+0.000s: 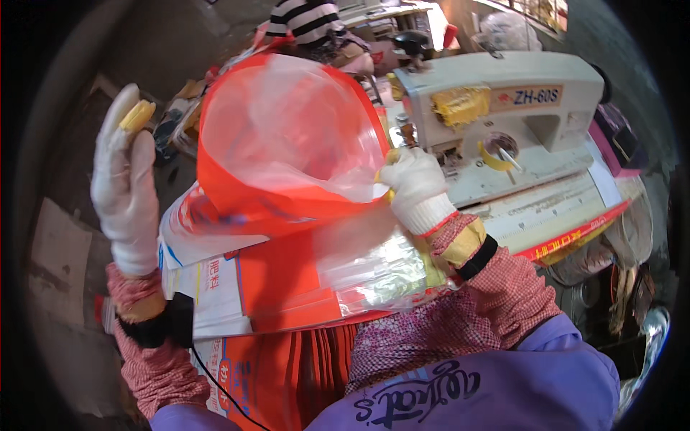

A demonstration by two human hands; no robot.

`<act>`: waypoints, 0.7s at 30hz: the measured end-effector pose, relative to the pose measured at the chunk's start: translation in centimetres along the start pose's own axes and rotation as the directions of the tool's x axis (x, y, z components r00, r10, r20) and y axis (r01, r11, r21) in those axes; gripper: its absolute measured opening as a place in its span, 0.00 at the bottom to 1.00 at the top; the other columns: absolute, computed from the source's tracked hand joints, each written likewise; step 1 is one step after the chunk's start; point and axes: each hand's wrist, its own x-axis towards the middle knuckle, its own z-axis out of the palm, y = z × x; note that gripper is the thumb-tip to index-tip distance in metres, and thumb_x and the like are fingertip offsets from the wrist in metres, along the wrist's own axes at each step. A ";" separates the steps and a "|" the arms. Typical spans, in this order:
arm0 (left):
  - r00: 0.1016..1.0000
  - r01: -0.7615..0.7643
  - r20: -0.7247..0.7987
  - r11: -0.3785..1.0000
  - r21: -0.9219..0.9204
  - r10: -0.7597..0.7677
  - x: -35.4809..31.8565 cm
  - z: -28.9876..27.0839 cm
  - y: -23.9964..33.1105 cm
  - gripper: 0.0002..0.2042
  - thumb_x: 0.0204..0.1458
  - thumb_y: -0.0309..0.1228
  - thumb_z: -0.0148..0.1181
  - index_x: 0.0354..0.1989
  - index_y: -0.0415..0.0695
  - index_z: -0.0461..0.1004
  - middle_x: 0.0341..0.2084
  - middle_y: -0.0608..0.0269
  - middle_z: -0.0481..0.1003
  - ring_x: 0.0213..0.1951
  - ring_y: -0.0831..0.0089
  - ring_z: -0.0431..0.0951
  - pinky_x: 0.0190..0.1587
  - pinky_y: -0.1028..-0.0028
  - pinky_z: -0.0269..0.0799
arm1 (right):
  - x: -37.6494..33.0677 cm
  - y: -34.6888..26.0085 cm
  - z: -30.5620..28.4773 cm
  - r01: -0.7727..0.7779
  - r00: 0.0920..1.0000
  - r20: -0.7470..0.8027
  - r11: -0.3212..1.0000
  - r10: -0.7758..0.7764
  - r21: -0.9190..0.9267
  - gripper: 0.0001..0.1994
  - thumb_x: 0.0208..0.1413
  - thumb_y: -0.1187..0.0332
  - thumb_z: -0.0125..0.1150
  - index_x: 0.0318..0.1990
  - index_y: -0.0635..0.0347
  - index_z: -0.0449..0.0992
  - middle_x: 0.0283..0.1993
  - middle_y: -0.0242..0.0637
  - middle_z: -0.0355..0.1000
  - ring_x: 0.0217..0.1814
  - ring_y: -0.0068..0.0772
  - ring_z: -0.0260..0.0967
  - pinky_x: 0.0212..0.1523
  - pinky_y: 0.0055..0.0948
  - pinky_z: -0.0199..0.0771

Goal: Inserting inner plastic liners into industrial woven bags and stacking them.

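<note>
A red and white woven sack (287, 208) stands with its mouth spread wide. Inside it shows a clear plastic liner (273, 122). My right hand (417, 187), in a white knit glove, is closed on the sack's right rim beside the sewing machine (517, 82). Raised on the left, apart from the sack, is my left hand (128, 194), also gloved, with yellow tape around one finger; its fingers are stretched out and it holds nothing. Beneath the open sack lie flat red and white sacks (284, 280) and shiny clear film (384, 276).
A roll of yellow tape (496, 154) sits against the machine. Folded red sacks (309, 366) are packed below the table edge by my lap. Behind, a person in a striped top (309, 21) sits. A purple box (618, 144) stands at the right end.
</note>
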 end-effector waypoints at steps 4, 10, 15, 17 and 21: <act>0.992 -0.076 0.129 0.796 0.601 -0.002 -12.1 -2.4 -7.3 0.19 0.53 0.25 0.48 0.54 0.36 0.61 0.52 0.51 0.64 0.51 0.62 0.68 0.54 0.71 0.62 | -0.8 -4.9 -4.7 -0.190 0.974 0.226 0.653 0.030 0.733 0.08 0.49 0.64 0.55 0.31 0.58 0.73 0.26 0.37 0.70 0.29 0.35 0.66 0.32 0.28 0.66; 0.915 0.068 0.327 0.888 0.455 -0.238 -16.6 2.8 -3.5 0.22 0.41 0.36 0.58 0.46 0.41 0.67 0.43 0.50 0.69 0.44 0.58 0.72 0.44 0.67 0.68 | -1.9 -2.8 -7.2 -0.331 0.926 0.250 0.287 0.284 0.899 0.09 0.51 0.65 0.54 0.33 0.60 0.72 0.27 0.28 0.68 0.27 0.17 0.62 0.26 0.19 0.63; 0.769 0.099 0.417 0.735 0.671 -0.484 -19.1 2.2 -7.8 0.08 0.41 0.35 0.56 0.29 0.46 0.73 0.26 0.59 0.74 0.32 0.66 0.75 0.33 0.67 0.71 | -8.2 -1.8 -5.8 -0.211 0.953 0.134 0.276 0.273 0.938 0.06 0.49 0.73 0.53 0.34 0.62 0.73 0.29 0.31 0.70 0.30 0.22 0.66 0.31 0.25 0.67; 0.637 -0.073 0.523 0.631 0.772 -0.566 -21.0 1.7 -9.1 0.01 0.39 0.29 0.55 0.22 0.48 0.72 0.22 0.64 0.74 0.29 0.69 0.76 0.28 0.67 0.71 | -10.5 -3.0 -6.7 0.067 0.961 0.125 0.649 -0.245 0.758 0.04 0.45 0.75 0.58 0.31 0.60 0.76 0.29 0.40 0.72 0.31 0.32 0.70 0.34 0.30 0.68; 0.555 -0.086 0.564 0.632 0.771 -0.612 -27.3 -1.5 -9.6 0.03 0.38 0.26 0.54 0.23 0.48 0.72 0.23 0.63 0.74 0.29 0.69 0.76 0.26 0.68 0.71 | -8.0 -4.0 -9.1 0.058 0.908 0.211 0.606 -0.363 0.793 0.09 0.44 0.75 0.58 0.35 0.61 0.75 0.32 0.39 0.72 0.35 0.35 0.70 0.39 0.29 0.70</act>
